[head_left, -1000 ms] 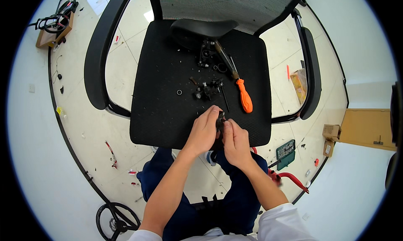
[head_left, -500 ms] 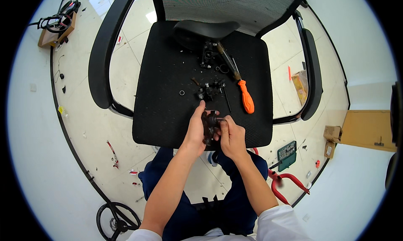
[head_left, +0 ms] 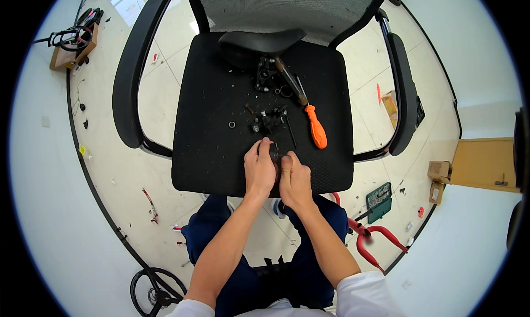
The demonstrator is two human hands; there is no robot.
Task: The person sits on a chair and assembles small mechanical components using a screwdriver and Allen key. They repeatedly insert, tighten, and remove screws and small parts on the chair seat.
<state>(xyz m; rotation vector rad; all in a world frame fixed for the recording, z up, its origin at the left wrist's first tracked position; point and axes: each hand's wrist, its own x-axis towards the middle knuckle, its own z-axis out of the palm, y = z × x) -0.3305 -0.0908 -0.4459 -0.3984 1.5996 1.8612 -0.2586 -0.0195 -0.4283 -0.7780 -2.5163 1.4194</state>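
On the black chair seat (head_left: 215,151), near its front edge, I've got both hands bunched together around a small black part (head_left: 274,151). My left hand (head_left: 260,171) has its grip curled over the part from the left, fingers wrapped on it, and my right hand (head_left: 295,179) is pressed up beside it, thumb and fingertips pinching the same piece, so both are closed on it. Can't really make out what the part is, it's mostly hidden. Just past my knuckles there's a scatter of small black hardware (head_left: 268,118) and a little ring (head_left: 232,125). An orange-handled screwdriver (head_left: 317,130) lies angled to the right of that, well clear of my hands.
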